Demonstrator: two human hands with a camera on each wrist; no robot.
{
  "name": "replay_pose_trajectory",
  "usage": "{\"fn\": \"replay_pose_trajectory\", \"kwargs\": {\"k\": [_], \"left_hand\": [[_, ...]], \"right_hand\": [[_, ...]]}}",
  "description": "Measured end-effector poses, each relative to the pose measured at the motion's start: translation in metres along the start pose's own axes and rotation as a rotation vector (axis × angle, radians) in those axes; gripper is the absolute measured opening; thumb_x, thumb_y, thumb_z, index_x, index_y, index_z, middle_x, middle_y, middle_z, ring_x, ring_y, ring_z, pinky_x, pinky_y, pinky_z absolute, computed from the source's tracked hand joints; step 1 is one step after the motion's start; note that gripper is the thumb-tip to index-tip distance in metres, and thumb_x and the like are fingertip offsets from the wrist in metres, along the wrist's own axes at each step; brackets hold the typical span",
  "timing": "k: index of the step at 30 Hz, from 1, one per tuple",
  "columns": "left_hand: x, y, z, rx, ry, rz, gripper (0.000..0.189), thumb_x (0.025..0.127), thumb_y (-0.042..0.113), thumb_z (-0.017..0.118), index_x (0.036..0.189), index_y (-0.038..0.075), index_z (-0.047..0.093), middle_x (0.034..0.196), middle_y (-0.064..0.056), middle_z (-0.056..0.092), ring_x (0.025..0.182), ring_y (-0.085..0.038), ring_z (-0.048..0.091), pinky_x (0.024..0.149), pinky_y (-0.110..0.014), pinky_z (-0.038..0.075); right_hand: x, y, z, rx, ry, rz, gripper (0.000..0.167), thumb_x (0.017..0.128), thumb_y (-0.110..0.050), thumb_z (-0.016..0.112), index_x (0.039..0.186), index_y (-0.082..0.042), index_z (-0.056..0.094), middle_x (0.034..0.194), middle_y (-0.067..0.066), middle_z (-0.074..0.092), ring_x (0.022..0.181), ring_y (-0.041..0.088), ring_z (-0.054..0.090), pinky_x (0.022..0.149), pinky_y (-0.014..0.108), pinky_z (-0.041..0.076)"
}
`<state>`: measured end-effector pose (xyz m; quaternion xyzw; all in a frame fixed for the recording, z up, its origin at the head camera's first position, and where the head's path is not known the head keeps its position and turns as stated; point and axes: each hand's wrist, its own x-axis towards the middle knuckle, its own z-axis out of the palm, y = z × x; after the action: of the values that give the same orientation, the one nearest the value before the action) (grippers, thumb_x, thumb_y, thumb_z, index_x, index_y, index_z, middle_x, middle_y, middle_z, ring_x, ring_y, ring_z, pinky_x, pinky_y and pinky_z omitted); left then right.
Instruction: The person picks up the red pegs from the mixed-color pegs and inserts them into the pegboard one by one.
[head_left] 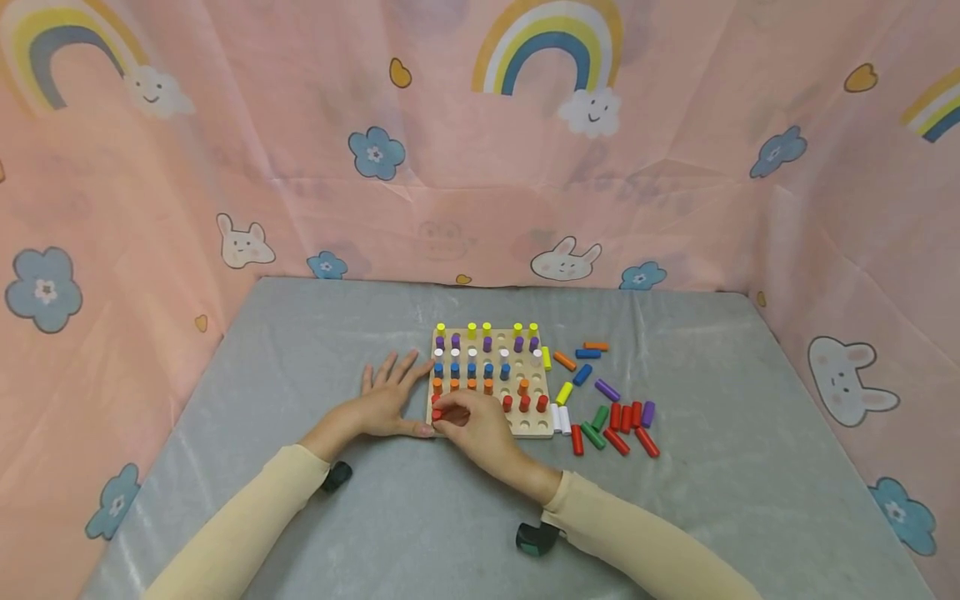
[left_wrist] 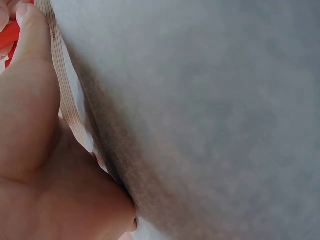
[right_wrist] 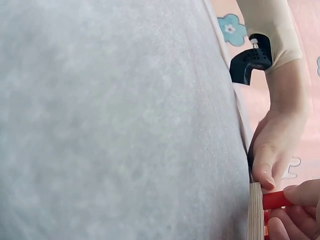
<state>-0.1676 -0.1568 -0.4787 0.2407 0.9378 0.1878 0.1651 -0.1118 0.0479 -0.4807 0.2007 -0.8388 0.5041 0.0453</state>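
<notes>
A wooden pegboard (head_left: 549,392) lies on the table, with upright pegs in rows of yellow, purple, white, blue, orange and red from back to front; some holes are bare. My right hand (head_left: 483,429) pinches a red peg (right_wrist: 276,200) between thumb and fingers at the board's front left corner. In the right wrist view the peg stands out from the board's face, its lower end at the surface. My left hand (head_left: 384,402) lies with fingers spread along the board's left side, thumb at the front corner. Part of the red row is hidden behind the right hand.
Right of the board lie loose pegs: several red pegs (head_left: 626,418), green pegs (head_left: 592,435), white pegs (head_left: 561,419), and scattered yellow, orange, blue and purple ones. A grey cloth (head_left: 712,483) covers the table. Pink patterned curtains (head_left: 465,192) hang behind and at both sides.
</notes>
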Motion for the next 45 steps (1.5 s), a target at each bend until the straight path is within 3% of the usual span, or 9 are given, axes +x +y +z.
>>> {"fn": "replay_pose_trajectory", "kwargs": {"k": [11, 22, 45], "left_hand": [[0.0008, 0.0015, 0.0009, 0.001, -0.005, 0.004, 0.111, 0.076, 0.062, 0.075, 0.16, 0.021, 0.015, 0.168, -0.016, 0.003, 0.153, -0.048, -0.005, 0.112, -0.077, -0.001], [0.002, 0.0003, 0.0014, 0.003, 0.001, 0.007, 0.111, 0.076, 0.062, 0.075, 0.16, 0.021, 0.015, 0.168, -0.016, 0.002, 0.153, -0.048, -0.005, 0.112, -0.077, -0.001], [0.0014, -0.0007, 0.0026, 0.015, 0.003, -0.009, 0.11, 0.077, 0.063, 0.074, 0.16, 0.022, 0.014, 0.168, -0.015, 0.002, 0.153, -0.047, -0.005, 0.113, -0.076, -0.001]], "right_hand": [[0.0001, 0.0032, 0.0018, -0.002, -0.004, 0.004, 0.02, 0.081, -0.004, 0.08, 0.099, -0.007, 0.073, 0.092, 0.006, 0.075, 0.082, 0.015, 0.074, 0.071, 0.021, 0.058], [-0.0018, 0.0029, 0.0011, -0.133, 0.002, -0.07, 0.019, 0.081, -0.008, 0.08, 0.099, -0.008, 0.074, 0.091, 0.003, 0.075, 0.08, 0.011, 0.072, 0.069, 0.02, 0.056], [-0.0058, 0.0013, 0.0012, -0.052, 0.031, -0.026, 0.025, 0.08, -0.004, 0.081, 0.103, -0.005, 0.072, 0.093, 0.007, 0.075, 0.081, 0.017, 0.073, 0.069, 0.027, 0.059]]}}
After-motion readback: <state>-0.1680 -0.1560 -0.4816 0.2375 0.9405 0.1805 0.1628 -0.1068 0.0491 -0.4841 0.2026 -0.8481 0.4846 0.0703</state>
